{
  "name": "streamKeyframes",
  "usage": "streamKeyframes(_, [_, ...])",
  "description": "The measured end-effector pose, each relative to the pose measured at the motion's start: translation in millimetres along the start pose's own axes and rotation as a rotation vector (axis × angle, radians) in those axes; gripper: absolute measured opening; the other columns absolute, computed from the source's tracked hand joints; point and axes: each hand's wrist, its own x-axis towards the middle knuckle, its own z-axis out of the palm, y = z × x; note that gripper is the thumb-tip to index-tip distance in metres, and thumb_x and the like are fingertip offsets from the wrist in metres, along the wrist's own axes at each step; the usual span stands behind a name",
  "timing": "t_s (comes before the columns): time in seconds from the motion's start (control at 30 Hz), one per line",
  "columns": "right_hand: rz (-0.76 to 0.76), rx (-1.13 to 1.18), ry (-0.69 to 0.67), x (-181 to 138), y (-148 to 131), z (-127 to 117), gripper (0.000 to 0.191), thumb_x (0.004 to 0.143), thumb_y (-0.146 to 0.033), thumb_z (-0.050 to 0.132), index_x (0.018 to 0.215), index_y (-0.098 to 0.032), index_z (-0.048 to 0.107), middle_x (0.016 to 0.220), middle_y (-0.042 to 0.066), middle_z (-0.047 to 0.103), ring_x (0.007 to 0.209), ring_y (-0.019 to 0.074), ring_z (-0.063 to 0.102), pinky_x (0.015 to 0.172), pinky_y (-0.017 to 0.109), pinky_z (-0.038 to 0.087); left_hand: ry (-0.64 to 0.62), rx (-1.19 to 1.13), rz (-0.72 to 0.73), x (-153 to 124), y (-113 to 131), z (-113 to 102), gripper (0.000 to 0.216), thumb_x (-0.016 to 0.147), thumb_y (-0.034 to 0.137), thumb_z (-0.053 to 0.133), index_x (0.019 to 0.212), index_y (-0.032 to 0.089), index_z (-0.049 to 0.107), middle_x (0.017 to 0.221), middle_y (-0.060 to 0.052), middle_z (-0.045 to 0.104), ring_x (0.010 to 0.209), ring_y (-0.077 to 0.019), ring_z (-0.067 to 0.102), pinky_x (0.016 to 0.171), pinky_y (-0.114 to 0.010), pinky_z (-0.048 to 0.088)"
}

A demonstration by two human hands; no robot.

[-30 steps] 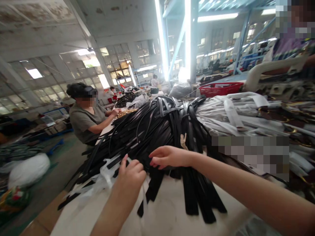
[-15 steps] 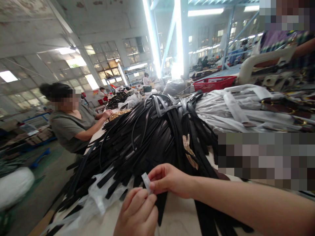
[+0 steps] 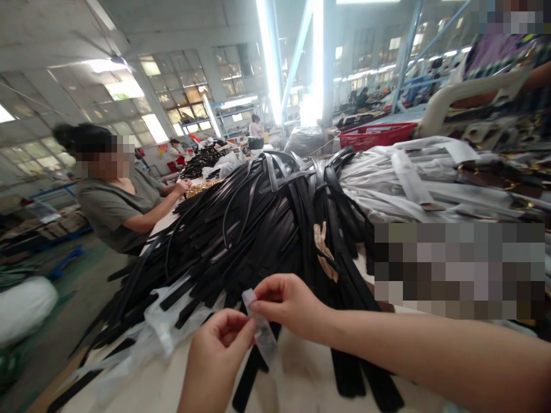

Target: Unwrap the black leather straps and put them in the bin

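Translucent strip [image 3: 267,341], L hand [image 3: 221,338] + R hand [image 3: 295,310] pinching, blk straps [image 3: 275,229] behind

left hand [image 3: 219,347] and right hand [image 3: 299,307], both bare, soft and rounded in outline
the left hand has slim fingers [image 3: 228,315], a gently curved back and a left thumb [image 3: 243,342] that tapers toward its tip; the left wrist [image 3: 205,393] is bare too, and the lower edge cuts that arm short. the right hand is alike in build, with a smooth back, slender fingers and a right thumb [image 3: 269,310] of the same tapering shape. the right forearm [image 3: 422,344] is bare along its whole visible length, narrow at the wrist and broadening evenly up to the right edge. the nails are too small and blurred to make out.
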Motion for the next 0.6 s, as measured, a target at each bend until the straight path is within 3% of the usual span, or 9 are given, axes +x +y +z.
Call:
streamKeyframes(0.1, [-0.035,0.004,-0.086,-4,-4,-1,0.020,0.061,-0.018,0.074,0.079,-0.014,0.067,0.070,-0.002,0.063,0.064,0.0104,0.055,0.061,0.023,0.043,-0.039,-0.094,-0.096,-3,7,3,0.035,0.055,0.043,0.084,0.065,0.015,0.065,0.060,-0.002,0.067,0.060,-0.0168,0.063,0.059,-0.024,0.053])
streamKeyframes(0.23, [0.080,0.163,-0.220,-4,-5,-4,0.025,0.057,-0.011,0.069,0.082,-0.013,0.065,0.066,-0.004,0.060,0.059,0.0072,0.052,0.059,0.020,0.041,-0.063,-0.125,-0.129,-3,10,2,0.028,0.059,0.035,0.081,0.065,0.015,0.062,0.059,0.002,0.062,0.056,-0.0119,0.056,0.057,-0.022,0.050])
streamKeyframes(0.37, [0.153,0.234,-0.186,1,-3,-8,0.027,0.052,-0.014,0.078,0.071,-0.014,0.059,0.059,-0.006,0.057,0.053,0.0056,0.051,0.058,0.019,0.042,-0.063,-0.096,-0.109,-1,8,-3,0.024,0.060,0.031,0.076,0.061,0.016,0.057,0.055,0.005,0.055,0.055,-0.0106,0.050,0.054,-0.021,0.046])
streamKeyframes(0.6, [0.193,0.246,-0.174,5,-5,-12,0.042,0.049,-0.029,0.089,0.070,-0.013,0.056,0.069,-0.001,0.064,0.057,0.0071,0.058,0.060,0.022,0.049,-0.001,-0.085,-0.088,-2,8,-3,0.019,0.058,0.026,0.067,0.057,0.018,0.050,0.054,0.006,0.050,0.055,-0.0105,0.046,0.052,-0.019,0.041])
